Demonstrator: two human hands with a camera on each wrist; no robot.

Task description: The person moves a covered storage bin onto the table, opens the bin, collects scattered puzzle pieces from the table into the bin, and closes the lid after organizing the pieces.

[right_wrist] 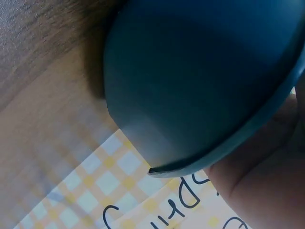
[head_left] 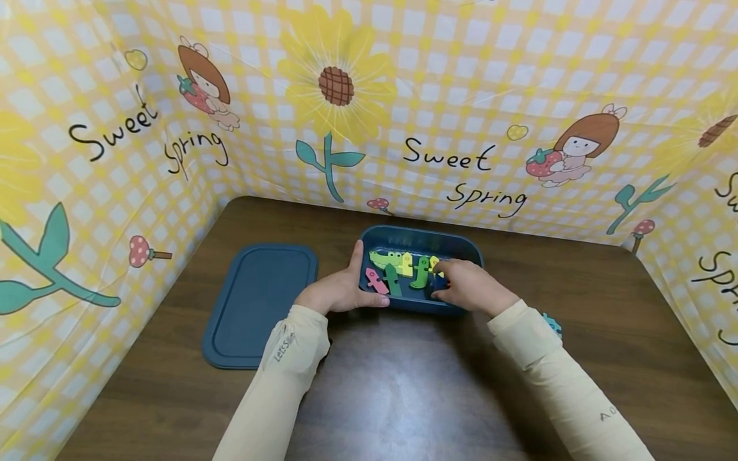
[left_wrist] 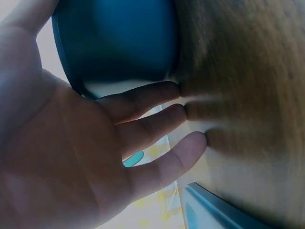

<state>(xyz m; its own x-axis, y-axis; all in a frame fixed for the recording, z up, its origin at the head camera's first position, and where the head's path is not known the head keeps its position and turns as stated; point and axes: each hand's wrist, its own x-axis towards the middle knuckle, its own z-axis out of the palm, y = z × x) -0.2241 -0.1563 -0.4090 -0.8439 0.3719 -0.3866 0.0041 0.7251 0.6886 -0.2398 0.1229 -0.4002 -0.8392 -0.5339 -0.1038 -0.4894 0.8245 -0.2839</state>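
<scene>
A dark blue rectangular box holds several flat, colourful animal-shaped pieces, among them a green crocodile piece, a yellow piece, a green piece and a pink piece. At the box's left end is my left hand, thumb along the front and index finger along the side; its other fingers stretch straight down to the table in the left wrist view. My right hand reaches over the right end, fingertips inside around a dark blue piece. I cannot tell whether they pinch it.
Left of the box lies a flat dark blue lid on the brown wooden table. A small light-blue piece sits on the table beside the right sleeve. Yellow checked cloth hangs round the table's back and sides.
</scene>
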